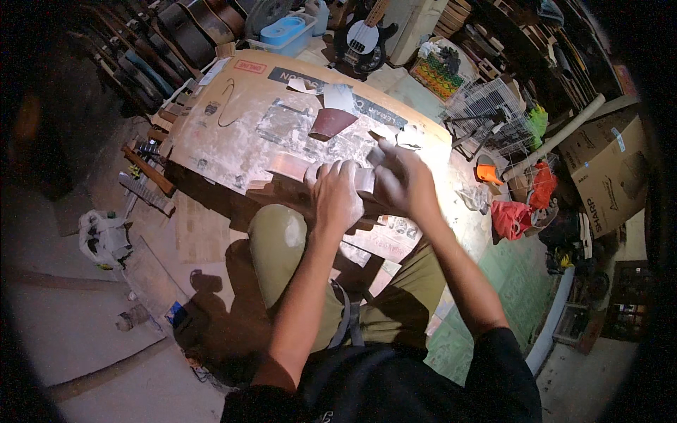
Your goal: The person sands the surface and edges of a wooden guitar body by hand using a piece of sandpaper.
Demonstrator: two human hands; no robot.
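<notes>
My left hand [337, 192] is closed over a long wooden piece [288, 165], its fingers wrapped across the top. The piece lies crosswise above my lap at the near edge of the cardboard-covered work surface, with a reddish-brown left end. Right of my left fingers shows a paler, greyish part of it. My right hand [403, 185] is at that right part, smeared by motion; its fingers and anything in them cannot be made out. Beyond the hands lies a curved dark-red sheet, seemingly sandpaper [331, 124]. Pale dust covers the cardboard [211, 151] and my left hand.
Paper scraps [338, 96] and a thin bent wire [228, 102] lie on the cardboard. Guitar bodies [201, 25] line the back left; a black-and-white bass guitar [363, 39] leans behind. Right stand a wire rack [486, 106], red bags [511, 218] and a large carton [606, 173].
</notes>
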